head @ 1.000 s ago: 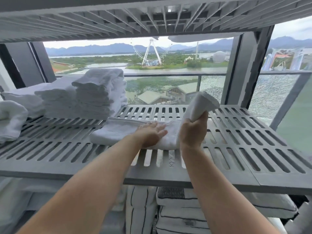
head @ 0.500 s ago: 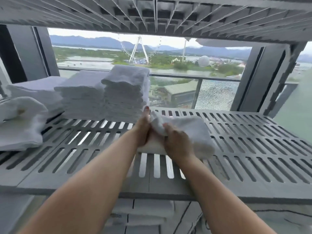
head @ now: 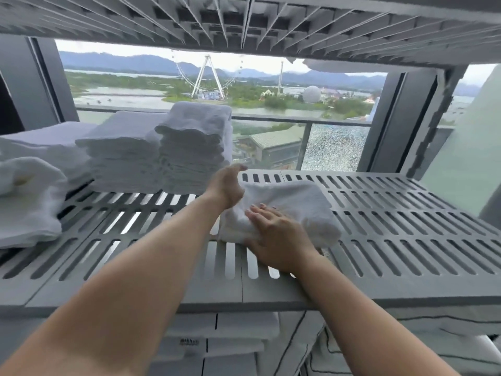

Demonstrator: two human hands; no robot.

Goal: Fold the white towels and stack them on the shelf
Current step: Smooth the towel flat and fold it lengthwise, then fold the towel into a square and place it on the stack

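Right hand (head: 273, 234) flat on folded towel (head: 295, 202), left hand (head: 226, 185) beside

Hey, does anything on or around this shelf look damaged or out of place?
Yes. The glass balcony panel behind the shelf is covered in a web of fine cracks, as if shattered. On the shelf's left end, one white towel lies crumpled beside the neat stacks.

Both forearms (head: 141, 272) are bare; the right grip (head: 276, 240) has short pale nails.
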